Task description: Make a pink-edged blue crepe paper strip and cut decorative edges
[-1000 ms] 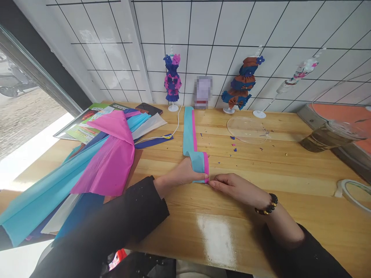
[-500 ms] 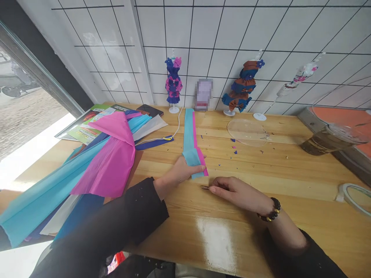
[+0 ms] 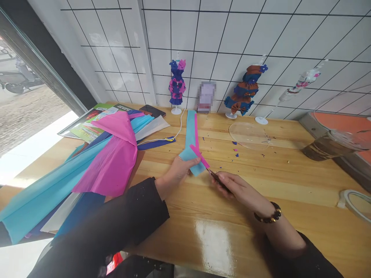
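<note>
Left hand (image 3: pixel 179 168) pinches the near end of a blue-and-pink paper strip (image 3: pixel 190 129) above a glossy wooden bench (image 3: pixel 295 212).
Right hand (image 3: pixel 238 186) grips a slim dark tool (image 3: pixel 219 179), tip at the pink edge (image 3: pixel 205 161); the strip's far length lies flat.

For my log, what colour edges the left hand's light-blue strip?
The edging is pink, clearest in the head view.

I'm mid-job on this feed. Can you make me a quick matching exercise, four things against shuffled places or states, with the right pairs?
Things
1. Left hand
2. Right hand
3. Beaded bracelet
4. Tape roll

Places or states
A. On the wooden tabletop, at the picture's right edge
B. Pinching the pink-edged blue strip
C. Around a wrist
D. Gripping a slim dark tool, its tip at the strip's pink edging

Right pairs: 1-B, 2-D, 3-C, 4-A
</note>
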Tool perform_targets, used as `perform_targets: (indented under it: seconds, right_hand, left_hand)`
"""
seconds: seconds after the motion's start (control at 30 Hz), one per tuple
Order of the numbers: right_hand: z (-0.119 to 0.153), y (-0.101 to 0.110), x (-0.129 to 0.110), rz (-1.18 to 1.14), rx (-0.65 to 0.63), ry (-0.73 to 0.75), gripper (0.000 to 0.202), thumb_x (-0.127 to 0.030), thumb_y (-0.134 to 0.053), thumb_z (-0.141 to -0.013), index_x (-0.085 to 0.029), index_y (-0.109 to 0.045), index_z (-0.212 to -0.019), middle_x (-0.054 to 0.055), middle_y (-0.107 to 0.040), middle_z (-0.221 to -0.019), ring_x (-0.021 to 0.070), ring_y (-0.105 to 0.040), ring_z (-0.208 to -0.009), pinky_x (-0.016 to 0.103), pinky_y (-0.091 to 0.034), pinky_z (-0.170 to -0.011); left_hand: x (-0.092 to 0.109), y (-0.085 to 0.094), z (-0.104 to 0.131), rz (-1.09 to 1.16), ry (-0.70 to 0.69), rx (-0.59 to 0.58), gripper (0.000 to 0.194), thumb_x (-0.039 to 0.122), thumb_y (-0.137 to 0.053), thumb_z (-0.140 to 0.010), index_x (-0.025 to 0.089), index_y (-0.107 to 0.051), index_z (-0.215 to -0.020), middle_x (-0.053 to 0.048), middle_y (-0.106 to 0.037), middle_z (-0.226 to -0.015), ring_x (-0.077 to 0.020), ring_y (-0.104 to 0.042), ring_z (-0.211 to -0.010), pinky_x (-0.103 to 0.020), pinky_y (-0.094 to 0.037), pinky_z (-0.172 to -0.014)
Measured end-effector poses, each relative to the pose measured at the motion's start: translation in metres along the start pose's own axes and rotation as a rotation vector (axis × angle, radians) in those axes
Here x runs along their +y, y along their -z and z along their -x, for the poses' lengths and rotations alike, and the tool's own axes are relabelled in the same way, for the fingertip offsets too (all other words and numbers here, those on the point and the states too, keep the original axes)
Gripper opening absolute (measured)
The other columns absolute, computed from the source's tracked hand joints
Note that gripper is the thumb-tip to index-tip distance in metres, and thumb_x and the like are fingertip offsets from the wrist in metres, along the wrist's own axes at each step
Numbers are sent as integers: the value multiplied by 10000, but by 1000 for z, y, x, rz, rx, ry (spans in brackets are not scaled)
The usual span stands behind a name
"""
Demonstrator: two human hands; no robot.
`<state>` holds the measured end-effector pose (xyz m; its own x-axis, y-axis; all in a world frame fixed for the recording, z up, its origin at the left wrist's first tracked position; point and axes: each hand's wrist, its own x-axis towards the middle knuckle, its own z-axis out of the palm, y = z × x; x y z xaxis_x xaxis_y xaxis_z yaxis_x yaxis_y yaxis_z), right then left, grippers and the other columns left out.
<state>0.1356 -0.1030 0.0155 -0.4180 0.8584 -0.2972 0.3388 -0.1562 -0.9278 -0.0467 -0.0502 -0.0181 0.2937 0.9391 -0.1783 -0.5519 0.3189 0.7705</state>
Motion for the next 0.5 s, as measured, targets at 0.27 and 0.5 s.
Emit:
perform_targets:
  seconds: [0.27, 0.5]
  right_hand:
    - [-1, 2, 3, -445, 60, -161, 458, -590, -364, -814, -162, -525, -841, -59, -393, -513, 31, -245, -359, 187, -157, -367]
    - [-10, -12, 7, -188, 235, -20, 365, -535, -429, -812, -181, -495, -872, -60, -391, -568, 50, -334, -427, 194, -243, -399]
  left_hand:
    - [-6, 6, -5, -71, -17, -4, 376, 189, -774, -544, 151, -630, -889, -20, -661, -860, -143, -589, -749, -302, -451, -759]
    - [0, -1, 1, -54, -25, 13, 317, 225, -755, -563, 180, -637, -854, 2, -661, -835, -122, -591, -736, -267, -450, -725]
